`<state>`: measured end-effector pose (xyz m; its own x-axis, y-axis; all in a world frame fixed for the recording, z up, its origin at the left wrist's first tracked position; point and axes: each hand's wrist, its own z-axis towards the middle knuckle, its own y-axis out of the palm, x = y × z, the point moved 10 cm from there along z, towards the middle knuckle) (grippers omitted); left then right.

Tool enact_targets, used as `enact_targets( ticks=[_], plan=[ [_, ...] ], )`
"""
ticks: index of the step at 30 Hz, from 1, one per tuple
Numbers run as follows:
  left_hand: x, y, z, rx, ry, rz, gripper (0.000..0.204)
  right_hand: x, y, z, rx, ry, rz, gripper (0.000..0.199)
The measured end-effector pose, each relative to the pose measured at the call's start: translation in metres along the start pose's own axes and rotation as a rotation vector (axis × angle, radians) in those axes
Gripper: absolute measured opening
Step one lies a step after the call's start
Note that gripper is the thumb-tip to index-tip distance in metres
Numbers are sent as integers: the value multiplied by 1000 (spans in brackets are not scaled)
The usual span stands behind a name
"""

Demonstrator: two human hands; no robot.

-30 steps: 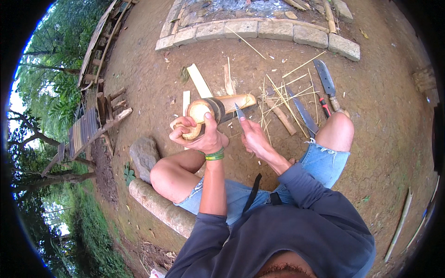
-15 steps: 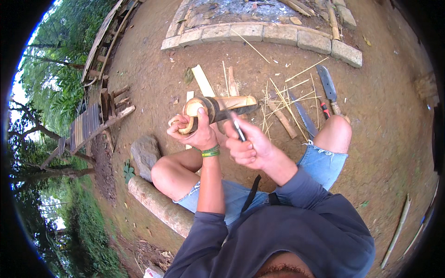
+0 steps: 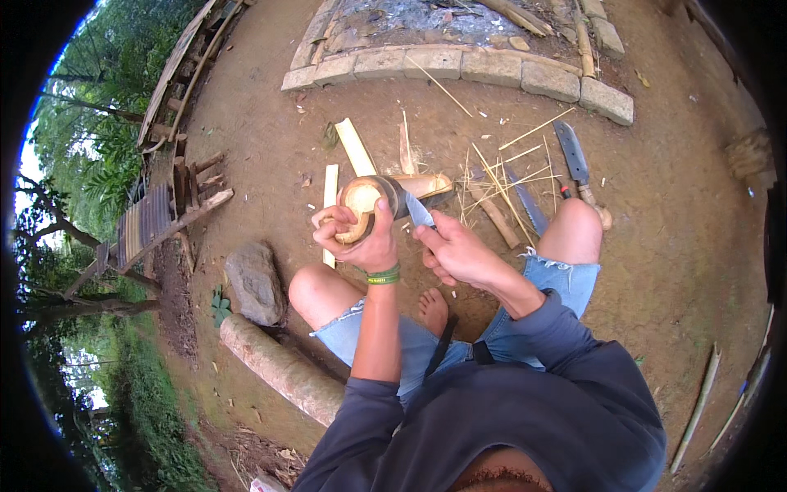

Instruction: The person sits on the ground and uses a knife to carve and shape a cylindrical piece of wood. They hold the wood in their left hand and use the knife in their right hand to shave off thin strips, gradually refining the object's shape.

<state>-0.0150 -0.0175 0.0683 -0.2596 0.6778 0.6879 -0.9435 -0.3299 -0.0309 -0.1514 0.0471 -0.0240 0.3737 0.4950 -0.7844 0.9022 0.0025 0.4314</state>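
My left hand [image 3: 366,243] is wrapped round a thick bamboo piece [image 3: 361,195], thumb along its side. One end of this piece is pale and round, the side wall is dark, and a curved, handle-like part lies under my fingers. In my closed right hand [image 3: 464,252] is a knife [image 3: 419,210]. Its blade points up and left against the dark side of the bamboo; whether the edge bites into it I cannot tell. My right fingers cover the knife's handle. Just beyond, a split piece of bamboo [image 3: 428,185] lies on the ground.
Thin bamboo strips [image 3: 495,174] lie scattered ahead, beside a saw blade [image 3: 529,203] and a machete [image 3: 573,153]. Flat pale slats [image 3: 354,146] lie farther left. A stone-edged fire pit [image 3: 492,69] is at the far side. A rock [image 3: 253,281] and a log [image 3: 279,369] are at my left.
The bamboo has shifted slightly right, its pale end turned more into view. My right hand has moved a little right, and the knife blade, blurred before, shows clearly against the bamboo.
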Motion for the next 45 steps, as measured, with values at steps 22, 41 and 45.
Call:
enact_targets(
  ticks=[22, 41, 45],
  plan=[
    [-58, -16, 51, 21, -147, -192, 52, -75, -21, 20, 559, -429, -810, 18],
    [-37, 3, 37, -18, -73, -108, 53, -48, 15, 9, 347, -298, -1026, 16],
    [-44, -1, 44, 1, -82, -11, 52, -52, 20, 18, 412, -321, -1254, 15]
  ],
)
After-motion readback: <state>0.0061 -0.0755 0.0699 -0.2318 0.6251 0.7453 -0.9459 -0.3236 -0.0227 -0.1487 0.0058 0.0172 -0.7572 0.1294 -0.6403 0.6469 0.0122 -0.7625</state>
